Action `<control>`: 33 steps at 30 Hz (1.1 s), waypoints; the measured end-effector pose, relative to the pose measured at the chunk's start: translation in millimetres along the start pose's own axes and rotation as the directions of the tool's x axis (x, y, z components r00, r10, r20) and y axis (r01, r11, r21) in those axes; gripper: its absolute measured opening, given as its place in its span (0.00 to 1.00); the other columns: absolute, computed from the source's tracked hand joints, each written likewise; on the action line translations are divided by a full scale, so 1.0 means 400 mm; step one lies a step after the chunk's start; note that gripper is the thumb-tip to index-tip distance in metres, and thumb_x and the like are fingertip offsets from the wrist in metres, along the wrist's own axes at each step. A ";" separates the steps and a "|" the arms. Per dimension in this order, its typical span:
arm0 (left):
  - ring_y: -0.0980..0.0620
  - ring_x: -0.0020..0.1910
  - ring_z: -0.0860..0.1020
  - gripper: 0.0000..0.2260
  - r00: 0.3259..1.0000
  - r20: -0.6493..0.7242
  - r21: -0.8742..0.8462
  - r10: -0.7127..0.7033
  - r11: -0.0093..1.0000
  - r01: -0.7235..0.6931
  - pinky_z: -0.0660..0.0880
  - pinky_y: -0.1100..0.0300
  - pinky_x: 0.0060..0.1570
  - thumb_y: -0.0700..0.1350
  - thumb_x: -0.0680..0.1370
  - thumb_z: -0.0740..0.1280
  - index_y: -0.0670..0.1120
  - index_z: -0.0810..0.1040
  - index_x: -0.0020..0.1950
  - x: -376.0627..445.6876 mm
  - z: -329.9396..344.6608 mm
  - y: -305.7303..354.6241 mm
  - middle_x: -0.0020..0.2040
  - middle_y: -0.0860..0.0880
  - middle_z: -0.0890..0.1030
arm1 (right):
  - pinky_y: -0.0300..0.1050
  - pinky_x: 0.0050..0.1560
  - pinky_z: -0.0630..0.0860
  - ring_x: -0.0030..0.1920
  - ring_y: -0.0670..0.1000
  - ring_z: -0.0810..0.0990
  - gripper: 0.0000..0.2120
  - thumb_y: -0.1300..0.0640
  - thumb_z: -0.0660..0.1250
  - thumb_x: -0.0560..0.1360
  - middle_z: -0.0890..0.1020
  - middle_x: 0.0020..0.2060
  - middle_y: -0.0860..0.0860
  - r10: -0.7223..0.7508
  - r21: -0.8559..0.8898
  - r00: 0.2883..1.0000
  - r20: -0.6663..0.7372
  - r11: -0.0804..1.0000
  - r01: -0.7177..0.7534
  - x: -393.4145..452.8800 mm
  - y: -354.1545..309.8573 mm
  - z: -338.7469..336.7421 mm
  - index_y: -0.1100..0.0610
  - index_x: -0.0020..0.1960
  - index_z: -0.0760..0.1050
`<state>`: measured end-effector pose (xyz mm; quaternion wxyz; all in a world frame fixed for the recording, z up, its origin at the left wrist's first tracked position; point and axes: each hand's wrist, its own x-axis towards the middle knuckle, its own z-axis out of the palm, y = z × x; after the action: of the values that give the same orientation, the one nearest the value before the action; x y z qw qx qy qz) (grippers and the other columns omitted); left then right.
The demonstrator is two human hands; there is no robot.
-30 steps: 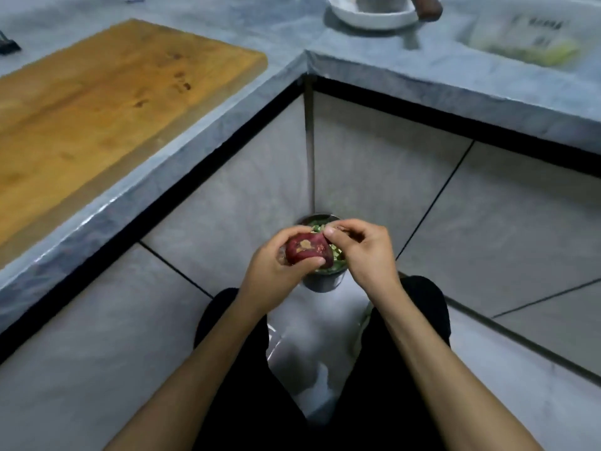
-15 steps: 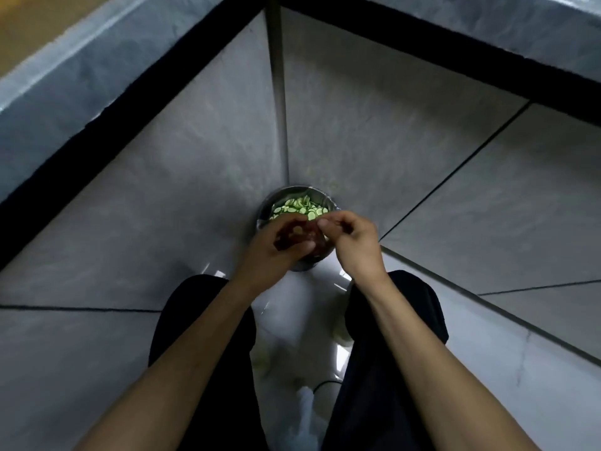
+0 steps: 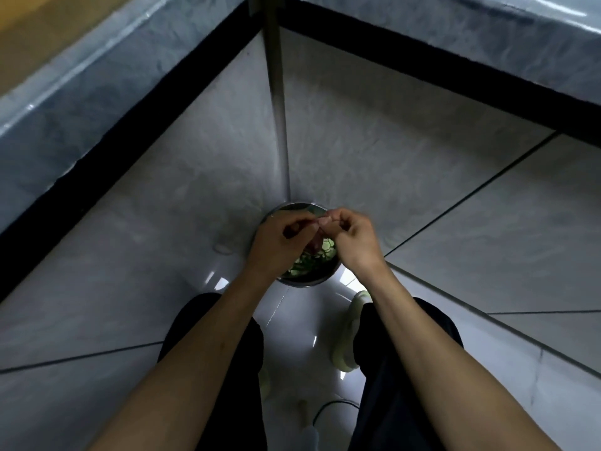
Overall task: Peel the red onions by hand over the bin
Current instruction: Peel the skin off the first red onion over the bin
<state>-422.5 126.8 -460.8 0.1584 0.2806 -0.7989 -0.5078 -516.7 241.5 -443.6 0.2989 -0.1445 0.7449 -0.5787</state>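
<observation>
Both hands now sit lower and directly over the bin; half a second ago they hung at its near rim, and the green slices that showed beyond the knuckles are now glimpsed only between and under the wrists. View tilted further down; worktop mostly out of frame.

Right fingers (image 3: 328, 220) curl in, thumb and forefinger tips pinched together at the top of the onion (image 3: 314, 241), apparently on a bit of skin, though blur hides the skin itself. Right hand (image 3: 354, 242) is knuckles-up. Left hand (image 3: 279, 242) is wrapped round the onion, fingers curled over it, so only a dark red sliver shows between the two hands. Onion is held in the air above the bin (image 3: 304, 281), not resting on it.

Bin: round metal, on the floor in the corner below the worktop (image 3: 65, 102), holding green slices (image 3: 305, 265).

Step in hand, as I judge it: lifting the outer skin.

Notes for doing it well:
- Keep the left grip firm but light; rotate the onion into the pinch rather than chasing the skin.
- Pull the skin down along the bulb, not outward, so it comes off in long strips.
- Stay centred over the bin opening so the scraps drop in.
- Release each strip fully before re-pinching.

Shoe (image 3: 349, 333) stands just beside the bin.
</observation>
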 end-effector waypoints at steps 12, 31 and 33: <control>0.67 0.43 0.81 0.15 1.000 0.012 -0.091 -0.004 0.996 0.005 0.81 0.57 0.48 0.39 0.77 0.74 0.62 0.82 0.49 0.039 0.001 0.008 0.41 0.72 0.82 | 0.38 0.41 0.76 0.36 0.48 0.79 0.08 0.67 0.66 0.77 0.82 0.35 0.54 0.010 0.065 1.000 0.027 0.998 -0.012 0.055 -0.004 -0.022 0.66 0.41 0.81; 0.71 0.45 0.77 0.07 0.992 -0.096 -0.041 0.081 0.995 -0.086 0.70 0.75 0.51 0.37 0.77 0.70 0.42 0.88 0.49 -0.001 -0.006 0.020 0.40 0.65 0.79 | 0.36 0.37 0.75 0.29 0.45 0.77 0.04 0.69 0.68 0.76 0.80 0.34 0.57 -0.097 0.112 0.994 0.056 0.990 0.091 0.012 -0.018 -0.008 0.68 0.47 0.81; 0.73 0.45 0.77 0.08 0.992 -0.124 -0.094 0.023 0.995 -0.035 0.70 0.75 0.51 0.34 0.77 0.69 0.42 0.88 0.48 0.000 0.000 0.033 0.39 0.68 0.79 | 0.37 0.37 0.76 0.30 0.46 0.77 0.04 0.69 0.68 0.76 0.81 0.34 0.57 -0.039 0.172 0.999 0.031 0.985 0.033 0.018 -0.020 -0.001 0.69 0.47 0.81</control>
<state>-426.4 131.1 -449.1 0.2281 0.2918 -0.7664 -0.5248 -523.5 235.6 -438.0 0.3127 -0.1415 0.6844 -0.6433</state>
